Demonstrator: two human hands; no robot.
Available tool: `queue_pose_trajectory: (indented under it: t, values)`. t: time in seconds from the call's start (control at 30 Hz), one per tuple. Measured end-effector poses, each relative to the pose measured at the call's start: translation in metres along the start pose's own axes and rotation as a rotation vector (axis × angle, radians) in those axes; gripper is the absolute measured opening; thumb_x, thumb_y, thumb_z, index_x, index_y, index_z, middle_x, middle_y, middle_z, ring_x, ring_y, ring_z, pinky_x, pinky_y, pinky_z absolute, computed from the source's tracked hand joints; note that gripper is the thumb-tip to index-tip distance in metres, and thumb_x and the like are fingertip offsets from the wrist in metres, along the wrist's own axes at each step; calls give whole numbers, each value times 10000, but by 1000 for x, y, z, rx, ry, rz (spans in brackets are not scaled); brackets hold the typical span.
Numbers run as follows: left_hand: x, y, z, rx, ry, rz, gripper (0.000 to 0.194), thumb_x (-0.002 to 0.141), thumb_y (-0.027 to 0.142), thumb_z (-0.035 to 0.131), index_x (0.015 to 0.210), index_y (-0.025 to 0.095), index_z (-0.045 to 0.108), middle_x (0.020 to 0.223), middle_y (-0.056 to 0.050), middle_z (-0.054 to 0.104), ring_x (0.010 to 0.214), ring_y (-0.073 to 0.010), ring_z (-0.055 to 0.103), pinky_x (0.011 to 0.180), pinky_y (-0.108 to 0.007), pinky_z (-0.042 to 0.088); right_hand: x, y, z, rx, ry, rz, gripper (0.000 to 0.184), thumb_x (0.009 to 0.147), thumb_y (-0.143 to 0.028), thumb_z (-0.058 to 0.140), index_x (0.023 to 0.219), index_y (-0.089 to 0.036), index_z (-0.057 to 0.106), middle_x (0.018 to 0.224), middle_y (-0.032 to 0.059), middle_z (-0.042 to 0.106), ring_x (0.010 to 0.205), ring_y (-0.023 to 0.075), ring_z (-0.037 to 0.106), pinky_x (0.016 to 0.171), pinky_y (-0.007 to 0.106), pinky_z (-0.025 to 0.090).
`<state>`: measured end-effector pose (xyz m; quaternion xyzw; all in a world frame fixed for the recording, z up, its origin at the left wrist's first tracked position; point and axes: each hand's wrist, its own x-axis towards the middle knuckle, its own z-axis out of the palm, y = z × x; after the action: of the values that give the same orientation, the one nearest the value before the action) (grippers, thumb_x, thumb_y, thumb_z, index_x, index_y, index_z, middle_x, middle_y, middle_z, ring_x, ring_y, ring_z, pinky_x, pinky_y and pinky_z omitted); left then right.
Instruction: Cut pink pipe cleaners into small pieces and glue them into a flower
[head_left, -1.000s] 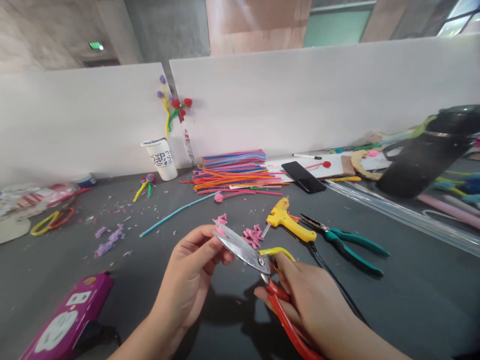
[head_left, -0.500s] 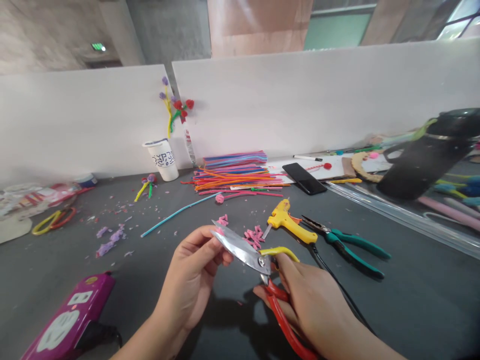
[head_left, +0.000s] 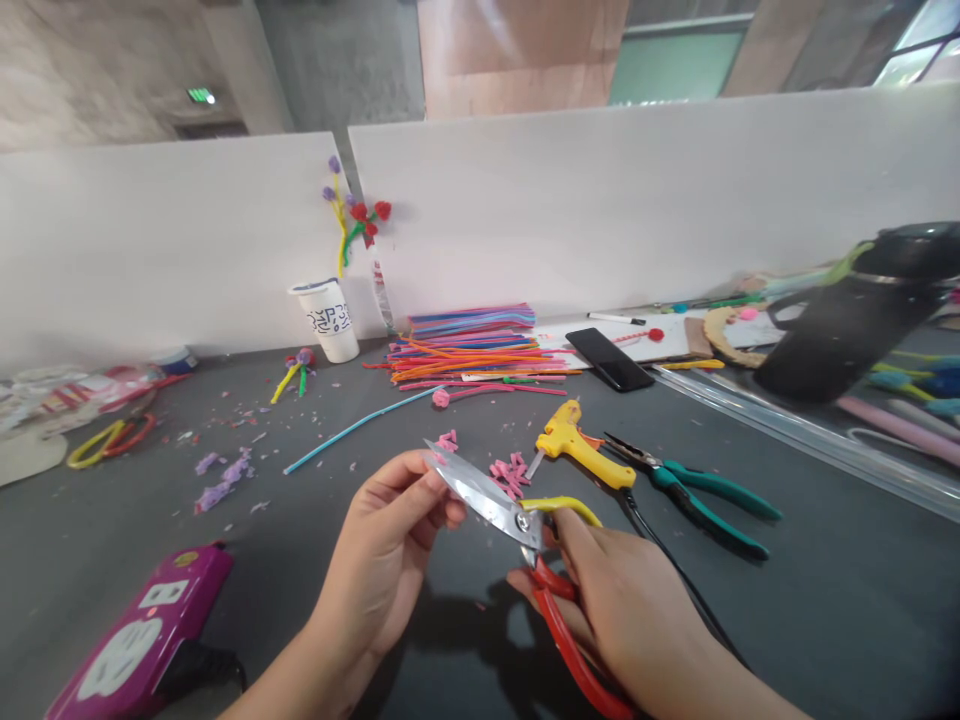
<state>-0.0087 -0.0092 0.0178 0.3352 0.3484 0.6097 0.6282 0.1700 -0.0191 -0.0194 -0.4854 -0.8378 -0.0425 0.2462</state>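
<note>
My right hand [head_left: 626,590] is wrapped round the scissors [head_left: 480,497], which have one yellow and one red handle. Their silver blades point up and left, nearly together at the tips. My left hand [head_left: 401,525] is closed, thumb and fingertips pinching a small pink pipe cleaner piece [head_left: 440,459] at the blade tips. The blades and fingers hide most of that piece. Just beyond the blades lie cut pink pipe cleaner bits [head_left: 510,473] in a small heap, with a few more bits [head_left: 448,440] near the tips.
A yellow glue gun [head_left: 581,445] and green-handled pliers [head_left: 697,495] lie to the right. Bundled pipe cleaners [head_left: 465,350], a phone [head_left: 609,358] and a paper cup [head_left: 328,320] are behind. A purple power strip [head_left: 150,630] sits front left; a black flask [head_left: 855,320] stands far right.
The scissor blades have drawn slightly closer together at the pink piece. Both hands stay almost in place; the view has shifted a little.
</note>
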Motion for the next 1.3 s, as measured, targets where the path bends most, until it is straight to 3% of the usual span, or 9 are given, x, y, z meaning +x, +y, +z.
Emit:
queue_pose_trajectory:
  t: [0.73,0.8,0.93,1.1,1.3]
  values:
    - [1,4,-1,16,-11,-4,43,701,166,661,674,140,641,601,21,602,523,-41,535,523,-114,423,0,2,-1,44,-11,34,297,832,-447,417,659,-206,439,469,-13,548,374,153,529,396,231,302]
    - [1,3,0,22,-57,-37,63,726,170,639,672,140,628,592,23,594,510,-37,525,510,-112,413,2,1,-3,166,-58,117,289,799,-450,461,640,-212,416,456,-30,518,372,136,502,390,221,297]
    - [1,-3,2,49,-219,-224,90,746,155,610,658,133,606,580,9,599,480,-46,522,480,-134,398,8,-3,-8,639,-167,348,249,778,-375,461,605,-213,383,469,-58,447,394,89,438,382,185,318]
    - [2,-16,2,166,-308,-465,80,727,183,630,684,116,622,586,-17,616,463,-59,537,481,-159,395,18,-6,-12,1043,-245,576,178,770,-367,463,746,-192,486,433,-88,449,308,61,386,324,164,309]
    - [2,-20,1,263,-347,-540,87,707,184,640,671,105,631,581,-22,607,445,-54,518,473,-162,388,22,-5,-11,1195,-325,555,114,763,-301,498,745,-189,489,389,-119,413,300,43,376,344,138,335]
